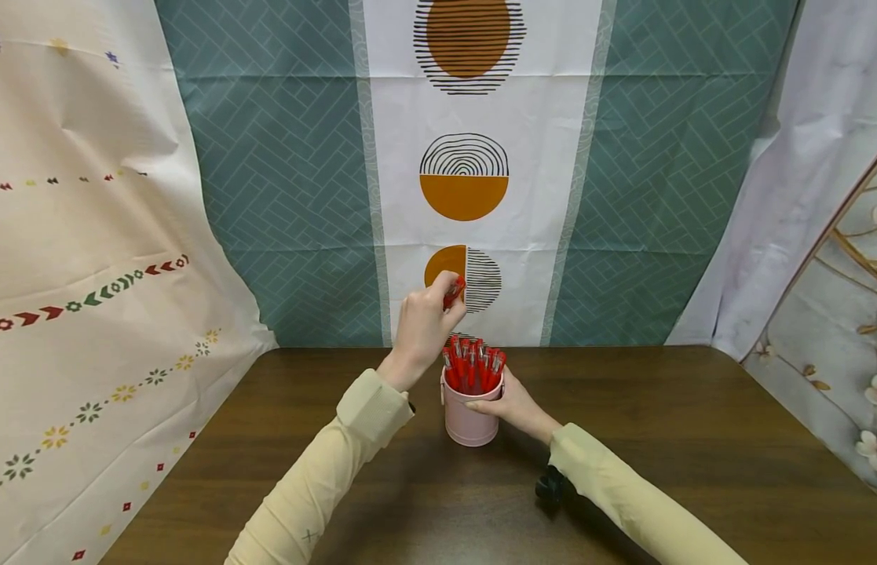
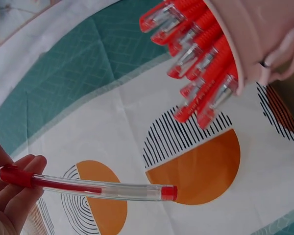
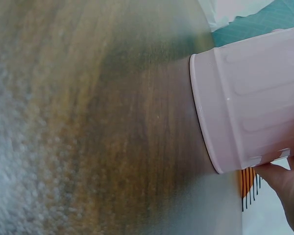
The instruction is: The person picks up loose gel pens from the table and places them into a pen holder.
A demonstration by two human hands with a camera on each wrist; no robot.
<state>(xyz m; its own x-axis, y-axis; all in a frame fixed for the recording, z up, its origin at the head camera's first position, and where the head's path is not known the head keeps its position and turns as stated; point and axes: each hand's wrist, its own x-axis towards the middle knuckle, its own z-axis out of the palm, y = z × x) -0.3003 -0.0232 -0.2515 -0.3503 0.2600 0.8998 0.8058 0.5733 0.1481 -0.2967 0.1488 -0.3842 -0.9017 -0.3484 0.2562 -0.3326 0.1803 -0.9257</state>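
A pink metal bucket (image 1: 470, 420) stands upright on the table, packed with several red gel pens (image 2: 206, 63) whose clip ends point up. My right hand (image 1: 516, 406) grips the bucket from its right side, thumb across the front near the rim; in the right wrist view only part of that hand (image 3: 286, 188) shows at the bucket wall. Above and slightly left of the bucket, my left hand (image 1: 427, 320) pinches a single red pen (image 2: 132, 191) between thumb and fingers. Its clear barrel with a red end plug sticks out past the fingertips in the left wrist view.
The dark wooden table (image 1: 283, 471) spreads around the bucket. Behind it hangs a green and white cloth (image 1: 480, 204) with orange half-circles. A cream patterned cloth (image 1: 92, 314) drapes at the left, a floral one (image 1: 848, 377) at the right.
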